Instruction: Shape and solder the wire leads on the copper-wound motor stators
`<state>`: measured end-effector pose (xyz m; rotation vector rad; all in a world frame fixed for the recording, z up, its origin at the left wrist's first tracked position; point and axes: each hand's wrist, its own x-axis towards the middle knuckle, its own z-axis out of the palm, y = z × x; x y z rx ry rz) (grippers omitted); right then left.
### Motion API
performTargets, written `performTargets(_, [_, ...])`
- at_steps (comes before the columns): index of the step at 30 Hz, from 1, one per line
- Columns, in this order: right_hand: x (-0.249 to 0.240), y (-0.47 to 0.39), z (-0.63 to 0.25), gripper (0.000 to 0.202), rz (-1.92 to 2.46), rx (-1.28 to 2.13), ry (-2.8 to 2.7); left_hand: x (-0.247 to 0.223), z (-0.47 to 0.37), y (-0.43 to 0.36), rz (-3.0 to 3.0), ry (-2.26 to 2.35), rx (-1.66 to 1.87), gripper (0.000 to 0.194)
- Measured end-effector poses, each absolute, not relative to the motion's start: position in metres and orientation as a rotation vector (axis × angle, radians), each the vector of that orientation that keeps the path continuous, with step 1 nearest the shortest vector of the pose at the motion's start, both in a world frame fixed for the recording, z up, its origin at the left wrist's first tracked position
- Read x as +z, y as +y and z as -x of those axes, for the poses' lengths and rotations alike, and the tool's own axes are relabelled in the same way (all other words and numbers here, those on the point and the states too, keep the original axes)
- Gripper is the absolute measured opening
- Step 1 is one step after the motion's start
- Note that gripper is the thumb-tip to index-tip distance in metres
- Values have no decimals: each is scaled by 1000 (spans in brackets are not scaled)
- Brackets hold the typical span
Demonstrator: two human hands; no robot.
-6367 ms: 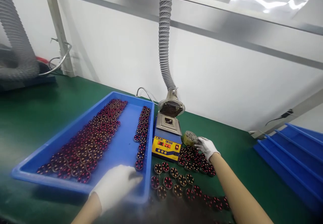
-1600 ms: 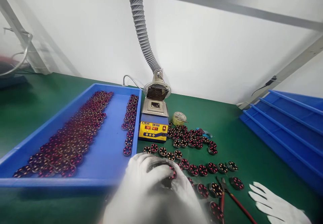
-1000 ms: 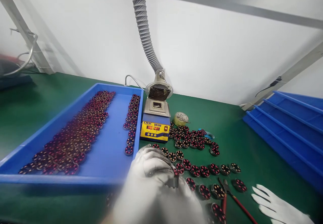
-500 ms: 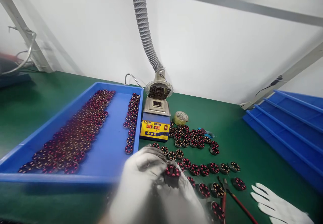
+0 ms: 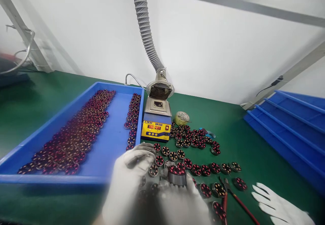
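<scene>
Both hands wear white gloves with darkened fingertips. My right hand [image 5: 184,198] grips a round dark part with red segments on top [image 5: 177,176] between thumb and fingers. To its left, my left hand [image 5: 135,167] is apart from that part, its fingers bent together over the green table; what they hold, if anything, is hidden. Rows of similar round parts [image 5: 205,171] lie around and to the right of my hands. Behind them stands a yellow and blue heated unit [image 5: 156,128] with a lit red display.
A blue tray [image 5: 76,179] with many round parts lies at left. Red-handled pliers [image 5: 240,203] and a loose white glove [image 5: 281,203] are at right, below stacked blue trays [image 5: 286,130]. A round tub [image 5: 182,118] stands beside the unit, under a grey hose [image 5: 145,25].
My left hand has moved left, away from the round part in my right hand. That part has shifted slightly right and shows more of its side. The display digits differ.
</scene>
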<state>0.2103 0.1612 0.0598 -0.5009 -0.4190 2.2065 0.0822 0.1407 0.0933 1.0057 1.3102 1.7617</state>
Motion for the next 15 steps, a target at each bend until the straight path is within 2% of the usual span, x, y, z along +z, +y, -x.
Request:
performTargets(1, [65,161,-211,33,502,2212,-418,93,-80,139,-1100,1351,1696,12])
performTargets(3, [71,161,-212,34,513,2214,-424,95,-78,138,-1401,1382,1500,41])
performTargets(5, [71,161,-209,32,526,2202,-434,97,-78,140,-1668,1337,1394,51])
performTargets(10, [54,158,-204,29,576,2116,-475,106,-79,149,-1755,1156,1421,32])
performTargets(13, [45,156,-206,32,605,2078,-609,109,-81,152,-1422,1039,1453,15])
performTargets(15, [43,156,-210,36,604,2062,-705,108,-81,152,-1131,982,1513,10])
